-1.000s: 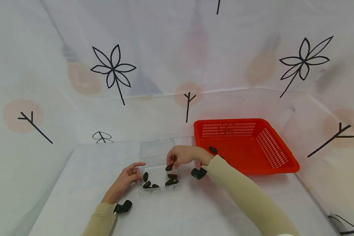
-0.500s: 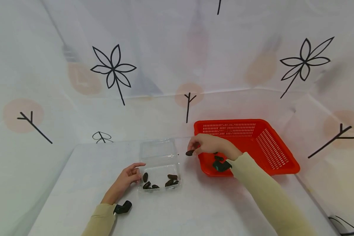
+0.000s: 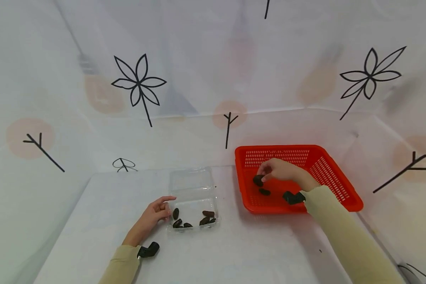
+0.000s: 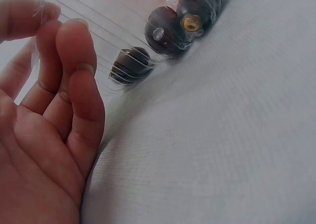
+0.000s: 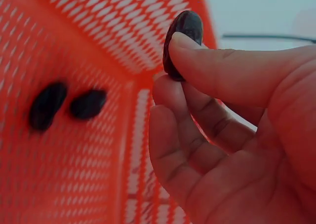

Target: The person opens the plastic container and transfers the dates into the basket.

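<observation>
Over the red plastic basket [image 3: 294,152], my right hand [image 3: 282,171] pinches a dark brown date [image 5: 191,24] between thumb and fingertips. Two more dates lie on the basket's bottom, blurred in the right wrist view; one of these dates [image 3: 264,192] shows below the hand in the head view. My left hand [image 3: 153,213] rests against the left side of a clear hinged plastic box [image 3: 189,207], index finger stretched along its edge. Several dates [image 3: 206,221] sit along the box's front and left. Through its ribbed wall the left wrist view shows dates [image 4: 165,31] up close.
The box's lid [image 3: 191,179] lies folded back toward the rear. A white cloth covers the table [image 3: 213,256], and a patterned sheet [image 3: 198,79] hangs behind it. Black cameras [image 3: 149,250] are strapped at both wrists.
My right hand has carried the date from above the plastic box rightward, past the basket's left rim, to inside the basket. My left hand has stayed at the box.
</observation>
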A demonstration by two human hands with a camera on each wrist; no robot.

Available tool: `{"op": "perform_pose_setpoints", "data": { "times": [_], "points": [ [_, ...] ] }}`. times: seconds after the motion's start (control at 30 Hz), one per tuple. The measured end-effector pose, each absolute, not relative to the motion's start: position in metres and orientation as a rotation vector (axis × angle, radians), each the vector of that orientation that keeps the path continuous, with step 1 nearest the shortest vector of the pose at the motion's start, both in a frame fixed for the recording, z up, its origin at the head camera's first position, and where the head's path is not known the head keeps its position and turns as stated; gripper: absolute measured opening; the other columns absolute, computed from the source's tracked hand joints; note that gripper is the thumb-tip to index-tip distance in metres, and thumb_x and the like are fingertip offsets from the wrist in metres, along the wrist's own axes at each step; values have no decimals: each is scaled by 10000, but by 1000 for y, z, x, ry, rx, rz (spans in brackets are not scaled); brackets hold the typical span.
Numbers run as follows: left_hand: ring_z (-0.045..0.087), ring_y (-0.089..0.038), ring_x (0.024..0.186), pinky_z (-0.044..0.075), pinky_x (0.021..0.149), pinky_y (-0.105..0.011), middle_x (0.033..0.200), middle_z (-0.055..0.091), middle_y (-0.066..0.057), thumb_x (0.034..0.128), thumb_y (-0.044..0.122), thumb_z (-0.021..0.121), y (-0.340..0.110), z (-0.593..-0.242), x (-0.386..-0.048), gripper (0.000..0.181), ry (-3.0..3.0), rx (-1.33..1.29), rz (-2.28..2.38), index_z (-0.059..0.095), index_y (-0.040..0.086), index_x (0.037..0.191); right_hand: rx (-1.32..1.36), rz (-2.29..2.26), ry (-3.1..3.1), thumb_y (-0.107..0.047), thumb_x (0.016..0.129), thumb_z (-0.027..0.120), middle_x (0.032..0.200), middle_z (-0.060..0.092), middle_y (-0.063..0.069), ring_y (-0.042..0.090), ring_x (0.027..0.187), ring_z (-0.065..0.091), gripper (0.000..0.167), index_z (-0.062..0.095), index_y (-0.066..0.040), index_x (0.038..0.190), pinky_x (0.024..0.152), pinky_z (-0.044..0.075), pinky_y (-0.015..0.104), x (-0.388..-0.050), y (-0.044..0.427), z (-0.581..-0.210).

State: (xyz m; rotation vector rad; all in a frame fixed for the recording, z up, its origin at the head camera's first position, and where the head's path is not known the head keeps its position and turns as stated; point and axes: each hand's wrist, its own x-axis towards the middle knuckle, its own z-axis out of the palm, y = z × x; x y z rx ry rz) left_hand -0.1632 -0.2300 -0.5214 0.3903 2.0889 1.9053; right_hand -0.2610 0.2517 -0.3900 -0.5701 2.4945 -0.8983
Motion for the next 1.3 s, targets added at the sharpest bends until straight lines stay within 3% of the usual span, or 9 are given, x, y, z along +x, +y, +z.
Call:
{"op": "perform_pose_setpoints", "data": {
  "times": [0.2,0.73,0.97,1.3],
  "points": [
    [541,-131,725,475,707,-262,812,522,-20,959,92,630,-229,-520,-162,514,2102,361,1892,460,-5,1434,-522,-796,2500,-108,888,725,914,660,17,222,886,574,191,729,-57,1072,822,473,390,-265,272,-405],
    [541,-120,726,478,701,-259,818,523,-12,963,57,607,-229,-520,-161,489,2107,375,1899,466,-5,1427,-421,-782,2438,-67,912,689,1046,705,56,212,925,628,221,738,-40,1126,893,506,462,-273,298,-439],
    [557,-125,706,477,697,-267,809,538,-18,970,60,600,-228,-519,-162,484,2122,405,1882,460,-17,1427,-462,-806,2430,-17,910,663,1051,704,100,214,898,651,221,724,11,1121,842,532,434,-271,304,-438],
    [553,-124,716,475,702,-265,810,538,-8,971,69,601,-229,-519,-161,486,2123,404,1876,456,-20,1427,-467,-888,2448,121,890,545,1057,700,86,240,935,646,334,719,-12,1143,844,542,427,-269,305,-422]
  ]
}}
